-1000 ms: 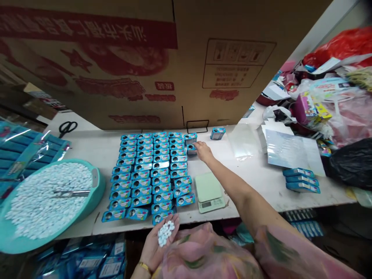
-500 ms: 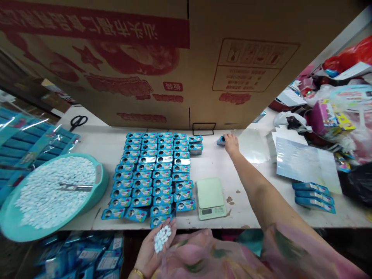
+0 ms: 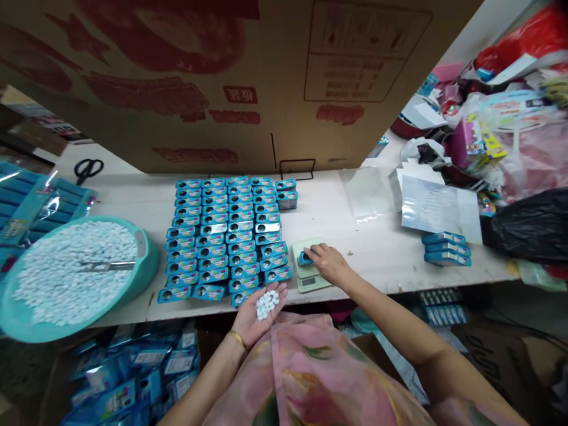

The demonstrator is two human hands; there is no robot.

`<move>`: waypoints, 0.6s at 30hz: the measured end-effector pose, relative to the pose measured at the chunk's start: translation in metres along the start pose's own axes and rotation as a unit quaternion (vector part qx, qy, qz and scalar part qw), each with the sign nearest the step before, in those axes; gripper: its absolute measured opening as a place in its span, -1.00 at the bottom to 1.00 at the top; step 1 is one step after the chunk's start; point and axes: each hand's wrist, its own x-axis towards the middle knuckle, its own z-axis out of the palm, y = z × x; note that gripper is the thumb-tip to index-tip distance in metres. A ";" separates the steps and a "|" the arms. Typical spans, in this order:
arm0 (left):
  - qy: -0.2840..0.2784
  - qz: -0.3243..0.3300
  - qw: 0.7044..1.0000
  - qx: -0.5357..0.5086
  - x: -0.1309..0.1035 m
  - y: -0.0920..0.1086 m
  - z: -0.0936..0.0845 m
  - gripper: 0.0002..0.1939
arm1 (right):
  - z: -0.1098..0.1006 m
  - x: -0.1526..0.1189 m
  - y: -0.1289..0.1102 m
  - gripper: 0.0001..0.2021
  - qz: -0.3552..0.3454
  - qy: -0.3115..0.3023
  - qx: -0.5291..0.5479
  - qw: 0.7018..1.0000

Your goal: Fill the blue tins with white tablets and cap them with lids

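My left hand (image 3: 249,321) lies palm up at the table's front edge, cupped and holding a small heap of pale tablets (image 3: 267,305). My right hand (image 3: 331,264) grips a small blue box (image 3: 304,258) over the kitchen scale (image 3: 316,285); whether the box rests on the plate I cannot tell. Left of the scale, rows of like blue boxes (image 3: 213,239) with round dark windows cover the table. In several front boxes, pale pieces show in the windows. A turquoise basin (image 3: 149,260) full of the same tablets stands at the left, with a metal tool (image 3: 109,266) lying on them.
A large cardboard carton (image 3: 284,133) walls off the back. Black scissors (image 3: 89,170) lie at the back left. More blue boxes (image 3: 447,248) and a printed sheet (image 3: 439,204) are at the right, beside bags and clutter. Below the table's left side are blue packs (image 3: 146,367).
My right hand has brought the blue box from the back of the table toward me, over the scale. My left hand still holds the tablets. The view has shifted.
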 end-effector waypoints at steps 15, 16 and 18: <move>0.073 -0.026 0.994 0.076 0.000 -0.021 -0.028 -0.82 | 0.042 -0.017 -0.125 -0.87 -0.094 -0.019 0.088 0.992; 0.087 -0.024 0.993 0.080 0.000 -0.022 -0.029 -0.82 | 0.041 -0.018 -0.124 -0.90 -0.104 -0.015 0.087 0.991; 0.102 -0.017 0.992 0.078 -0.002 -0.024 -0.030 -0.81 | 0.037 -0.021 -0.124 -0.93 -0.126 -0.008 0.083 0.988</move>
